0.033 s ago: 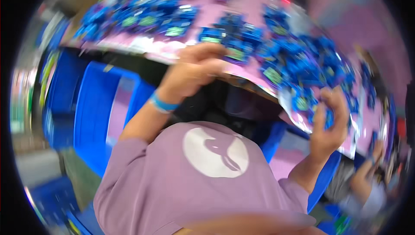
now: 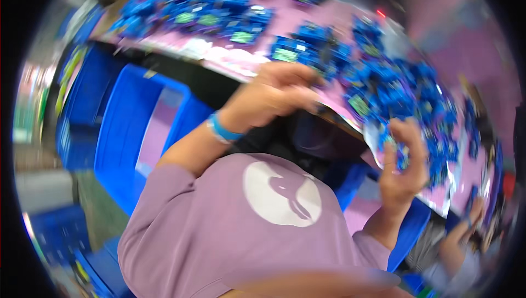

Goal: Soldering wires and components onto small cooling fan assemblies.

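Observation:
My left hand (image 2: 276, 92) is at the near edge of a pink-topped table (image 2: 282, 16). Its thumb and forefinger point right with a gap between them, and I see nothing held there. Just beyond lies a small group of glossy blue pieces with pale green patches (image 2: 307, 49), their kind too blurred to name. My right hand (image 2: 405, 158) is raised by the table's right part, thumb and fingers curved apart. Through that gap shows blue from a larger heap of similar pieces (image 2: 386, 87) behind. A blue band (image 2: 222, 131) circles my left wrist.
More blue pieces (image 2: 213, 13) cover the table's far left. A blue bin (image 2: 129, 122) stands at my left, and another blue bin (image 2: 413, 232) is low at my right. Another person's arm (image 2: 457, 238) reaches toward the table at the far right.
The view has swung, so the table and pieces sit further right and lower on the right side. In the picture my left hand has shifted right and down; my right hand slightly left.

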Available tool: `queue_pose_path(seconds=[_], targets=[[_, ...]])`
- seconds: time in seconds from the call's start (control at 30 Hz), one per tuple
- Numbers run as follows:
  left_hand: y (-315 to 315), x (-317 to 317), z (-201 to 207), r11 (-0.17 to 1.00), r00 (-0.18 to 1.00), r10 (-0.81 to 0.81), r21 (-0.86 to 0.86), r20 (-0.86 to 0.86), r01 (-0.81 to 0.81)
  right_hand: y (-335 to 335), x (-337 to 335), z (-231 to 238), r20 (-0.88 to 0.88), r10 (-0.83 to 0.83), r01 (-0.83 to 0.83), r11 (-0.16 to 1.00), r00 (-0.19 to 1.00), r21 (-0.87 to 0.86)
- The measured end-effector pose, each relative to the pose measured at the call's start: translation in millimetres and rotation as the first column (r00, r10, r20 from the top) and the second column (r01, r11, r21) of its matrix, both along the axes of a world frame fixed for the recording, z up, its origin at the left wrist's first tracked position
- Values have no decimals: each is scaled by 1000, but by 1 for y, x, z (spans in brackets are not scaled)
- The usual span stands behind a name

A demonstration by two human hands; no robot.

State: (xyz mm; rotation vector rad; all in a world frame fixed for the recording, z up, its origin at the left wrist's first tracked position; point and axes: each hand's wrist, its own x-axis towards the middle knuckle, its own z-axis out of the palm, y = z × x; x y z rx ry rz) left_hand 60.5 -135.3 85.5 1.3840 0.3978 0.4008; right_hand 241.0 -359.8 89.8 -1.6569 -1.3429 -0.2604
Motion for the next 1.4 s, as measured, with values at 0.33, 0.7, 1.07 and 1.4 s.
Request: queue_pose_path(seconds=[0.33,0.7,1.07,1.4], targets=[[-19,-29,-25,994,984,-45,-91,172,61,98,-51,-24,78,225,-234,962,971,138],[0,-42,-39,992,977,-77,-87,201,96,138,-85,-24,15,440,-433,877,898,210],[184,-33,-46,-308,838,450,935,307,-177,143,-79,-33,-65,375,-320,860,925,397],[219,-18,-55,-159,867,499,983,0,92,135,-75,-45,-162,416,-332,863,895,381]])
